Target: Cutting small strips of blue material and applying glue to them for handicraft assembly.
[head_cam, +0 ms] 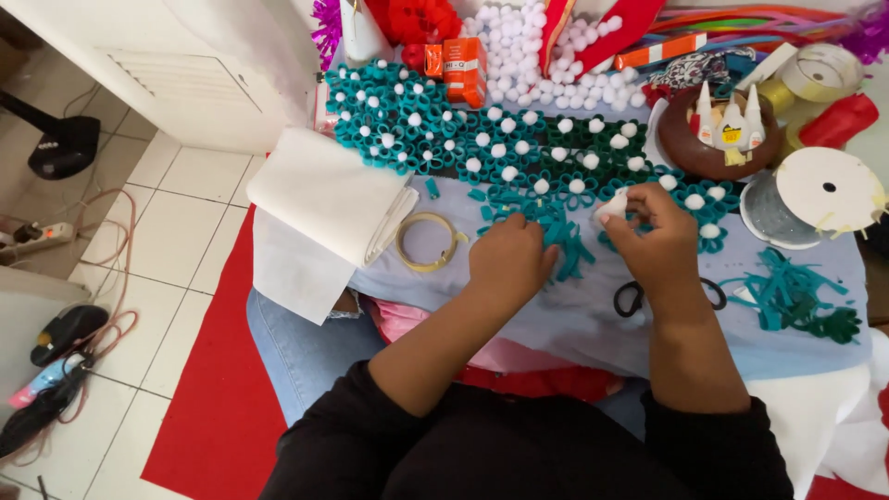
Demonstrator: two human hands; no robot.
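While the left hand (507, 262) pressed down on a teal felt flower (561, 233) lying on the pale blue cloth (574, 315), the right hand (656, 243) pinched a white pompom (612, 206) between thumb and fingertips just beside it. The left fingers were curled over the felt; whether they gripped it could not be told. Behind the hands ran rows of finished teal flowers (435, 130) with white centres, too many and too crowded to count. One orange rectangular box (465, 69) with a white label stood upright at the far edge, a smaller orange packet (432, 60) next to it. Three small white glue tubes (730, 120) with pointed caps sat in one brown bowl (685, 143). One wooden embroidery hoop (428, 241) lay left of the hands, beside one folded white cloth (324, 199). Black scissors (632, 298) lay partly under the right wrist.
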